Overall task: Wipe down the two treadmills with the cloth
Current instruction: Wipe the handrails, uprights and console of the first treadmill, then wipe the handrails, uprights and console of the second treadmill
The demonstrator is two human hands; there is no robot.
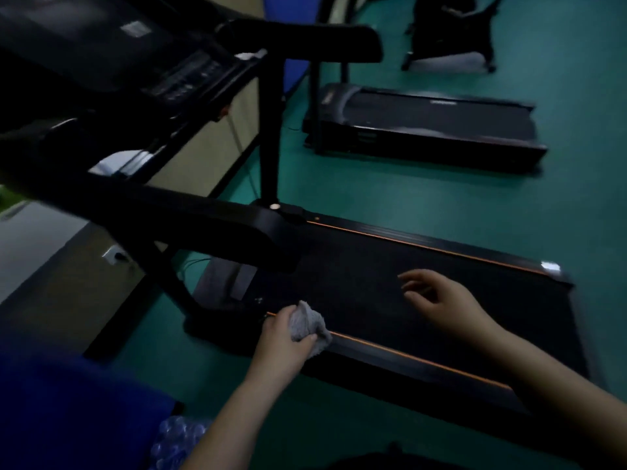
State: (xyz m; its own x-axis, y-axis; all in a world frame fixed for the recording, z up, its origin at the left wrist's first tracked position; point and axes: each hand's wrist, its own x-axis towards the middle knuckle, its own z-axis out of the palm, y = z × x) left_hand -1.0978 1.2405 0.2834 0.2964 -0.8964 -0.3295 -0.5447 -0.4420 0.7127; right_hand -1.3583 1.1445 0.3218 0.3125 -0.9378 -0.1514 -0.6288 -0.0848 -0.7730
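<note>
The cloth (pixel 309 325) is bunched in my left hand (pixel 283 337) on the near treadmill's (pixel 407 300) side rail; my right hand (pixel 441 300) hovers open above the belt. Bunched small, it may skip strips, and the far treadmill (pixel 441 120) waits.

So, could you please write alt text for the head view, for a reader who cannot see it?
A person's left hand presses a crumpled grey cloth on the near side rail of a black treadmill with orange trim, while the right hand hovers open over its belt. A second black treadmill stands beyond on the green floor.
</note>
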